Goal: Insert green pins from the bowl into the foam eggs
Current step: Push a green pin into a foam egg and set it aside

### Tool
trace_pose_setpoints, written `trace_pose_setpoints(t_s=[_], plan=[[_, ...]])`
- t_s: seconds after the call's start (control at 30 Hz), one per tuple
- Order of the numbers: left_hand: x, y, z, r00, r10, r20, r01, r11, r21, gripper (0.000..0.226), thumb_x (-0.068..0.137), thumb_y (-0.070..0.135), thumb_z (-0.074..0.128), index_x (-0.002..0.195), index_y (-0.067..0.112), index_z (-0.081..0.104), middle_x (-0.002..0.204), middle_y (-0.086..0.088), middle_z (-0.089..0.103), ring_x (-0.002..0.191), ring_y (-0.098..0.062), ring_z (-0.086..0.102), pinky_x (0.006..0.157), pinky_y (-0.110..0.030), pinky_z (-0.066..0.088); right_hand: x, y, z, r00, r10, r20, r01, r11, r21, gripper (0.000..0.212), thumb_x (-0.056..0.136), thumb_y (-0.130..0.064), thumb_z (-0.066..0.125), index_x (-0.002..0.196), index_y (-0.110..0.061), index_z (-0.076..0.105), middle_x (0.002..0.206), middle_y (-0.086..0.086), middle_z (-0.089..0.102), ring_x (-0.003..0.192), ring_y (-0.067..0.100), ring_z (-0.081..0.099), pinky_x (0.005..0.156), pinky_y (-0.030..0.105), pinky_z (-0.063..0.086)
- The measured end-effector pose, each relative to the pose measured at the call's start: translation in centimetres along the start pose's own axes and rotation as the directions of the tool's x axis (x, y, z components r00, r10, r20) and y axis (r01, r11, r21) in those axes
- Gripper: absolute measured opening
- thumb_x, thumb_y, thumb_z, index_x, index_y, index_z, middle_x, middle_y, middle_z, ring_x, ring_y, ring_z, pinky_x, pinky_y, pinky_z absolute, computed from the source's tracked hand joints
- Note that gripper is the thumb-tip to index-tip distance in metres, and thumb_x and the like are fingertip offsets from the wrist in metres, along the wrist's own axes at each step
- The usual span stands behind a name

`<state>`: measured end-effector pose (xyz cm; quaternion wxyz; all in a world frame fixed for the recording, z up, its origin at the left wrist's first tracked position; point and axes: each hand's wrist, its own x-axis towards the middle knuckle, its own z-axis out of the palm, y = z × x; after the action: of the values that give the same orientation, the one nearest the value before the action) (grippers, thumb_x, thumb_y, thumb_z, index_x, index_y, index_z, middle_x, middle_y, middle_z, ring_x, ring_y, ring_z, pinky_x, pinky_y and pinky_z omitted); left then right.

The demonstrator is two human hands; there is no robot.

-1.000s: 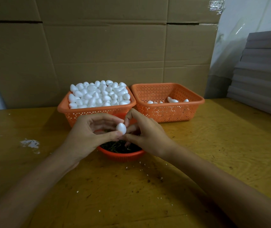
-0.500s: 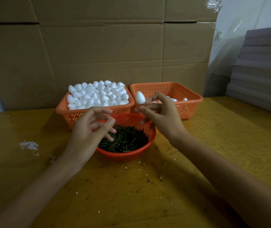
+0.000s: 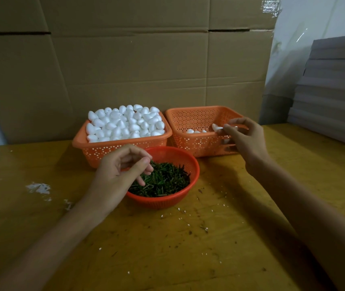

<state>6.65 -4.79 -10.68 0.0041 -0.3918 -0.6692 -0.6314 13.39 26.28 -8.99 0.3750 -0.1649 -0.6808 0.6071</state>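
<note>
The right hand (image 3: 248,141) pinches a foam egg (image 3: 217,128) at its fingertips over the near rim of the nearly empty right basket (image 3: 190,120), seemingly about to drop it in. The left hand (image 3: 117,173) dips loosely curled fingers into the green pins (image 3: 163,179) in the red bowl (image 3: 192,164); whether it grips one I cannot tell. Next comes a fresh egg from the full left basket (image 3: 123,147), calling for a clean single-pin pinch.

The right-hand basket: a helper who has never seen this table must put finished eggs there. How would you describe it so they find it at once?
On the wooden table, against the cardboard wall, two square orange baskets stand side by side behind a round red bowl of green pins. Take the right basket, where the right hand reaches. Unlike the left basket, heaped with white eggs, it is almost empty.
</note>
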Motion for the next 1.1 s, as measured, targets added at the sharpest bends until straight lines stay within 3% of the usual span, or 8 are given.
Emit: trace_pose_setpoints(t_s=[0.13,0.27,0.33,0.4,0.47,0.6,0.9,1.1], plan=[[0.0,-0.1,0.0,1.0,0.012,0.021,-0.013,0.999,0.052,0.007,0.098,0.01,0.066,0.096,0.008,0.072,0.085,-0.011,0.075,0.076,-0.017,0.071,0.064,-0.026,0.059,-1.0,-0.5,0.9,0.977,-0.208,-0.039,0.196,0.959,-0.203,0.022,0.099,-0.021,0.069,0.119,-0.017,0.06,0.091,0.001,0.076,0.073,0.014,0.076,0.061,0.029,0.062],[0.0,-0.2,0.0,0.997,0.02,0.078,-0.03,0.992,0.126,0.009,0.098,0.007,0.067,0.092,0.01,0.074,0.08,-0.01,0.074,0.07,-0.015,0.071,0.059,-0.024,0.055,-3.5,-2.0,3.5,0.903,-0.382,0.197,0.426,0.853,-0.3,0.007,0.101,-0.021,0.064,0.108,-0.018,0.062,0.092,-0.004,0.075,0.076,0.008,0.073,0.066,0.029,0.061],[-0.1,-0.2,0.0,0.995,0.023,0.101,-0.037,0.989,0.143,0.009,0.098,0.008,0.068,0.092,0.01,0.074,0.078,-0.01,0.074,0.069,-0.014,0.071,0.059,-0.023,0.055,-5.3,-2.4,5.2,0.802,-0.39,0.453,0.566,0.741,-0.363,0.009,0.102,-0.028,0.062,0.107,-0.021,0.066,0.097,-0.01,0.073,0.086,0.004,0.069,0.077,0.033,0.06],[-0.1,-0.1,0.0,0.993,0.036,0.115,-0.056,0.983,0.173,0.009,0.098,0.008,0.068,0.091,0.011,0.074,0.077,-0.008,0.074,0.069,-0.014,0.07,0.06,-0.023,0.055,-7.3,-2.2,6.7,0.638,-0.251,0.728,0.697,0.59,-0.407,0.02,0.105,-0.039,0.056,0.113,-0.026,0.068,0.105,-0.012,0.072,0.093,0.005,0.065,0.083,0.036,0.054],[0.0,0.0,0.0,0.991,0.047,0.123,-0.071,0.978,0.194,0.01,0.098,0.008,0.069,0.09,0.012,0.074,0.075,-0.007,0.074,0.069,-0.016,0.071,0.061,-0.024,0.056,-8.6,-1.7,7.6,0.523,-0.101,0.846,0.795,0.415,-0.442,0.03,0.109,-0.044,0.042,0.123,-0.032,0.065,0.11,-0.008,0.072,0.096,0.011,0.063,0.078,0.036,0.046],[0.0,-0.1,-0.1,0.989,0.041,0.14,-0.071,0.973,0.217,0.009,0.097,0.015,0.07,0.09,0.015,0.074,0.073,-0.005,0.073,0.069,-0.017,0.071,0.06,-0.026,0.056,-8.9,-2.1,7.6,0.518,-0.055,0.853,0.794,0.402,-0.456,0.036,0.11,-0.045,0.036,0.128,-0.032,0.064,0.112,-0.005,0.069,0.1,0.015,0.061,0.073,0.033,0.035],[-0.1,-0.1,-0.2,0.989,0.061,0.138,-0.092,0.969,0.231,0.009,0.096,0.019,0.07,0.088,0.018,0.075,0.075,-0.004,0.074,0.068,-0.014,0.071,0.06,-0.023,0.055,-9.0,-2.4,7.5,0.521,-0.006,0.854,0.789,0.384,-0.479,0.037,0.111,-0.042,0.034,0.125,-0.027,0.065,0.108,-0.003,0.064,0.1,0.015,0.057,0.075,0.036,0.04],[0.9,0.7,-1.4,0.995,0.035,0.098,-0.042,0.997,0.071,0.014,0.095,0.024,0.065,0.097,0.015,0.076,0.094,-0.007,0.078,0.083,-0.02,0.073,0.071,-0.026,0.06,-9.2,-2.5,7.5,0.536,-0.005,0.844,0.778,0.392,-0.491,0.036,0.111,-0.042,0.038,0.116,-0.019,0.066,0.11,-0.001,0.062,0.103,0.018,0.057,0.072,0.032,0.028]])
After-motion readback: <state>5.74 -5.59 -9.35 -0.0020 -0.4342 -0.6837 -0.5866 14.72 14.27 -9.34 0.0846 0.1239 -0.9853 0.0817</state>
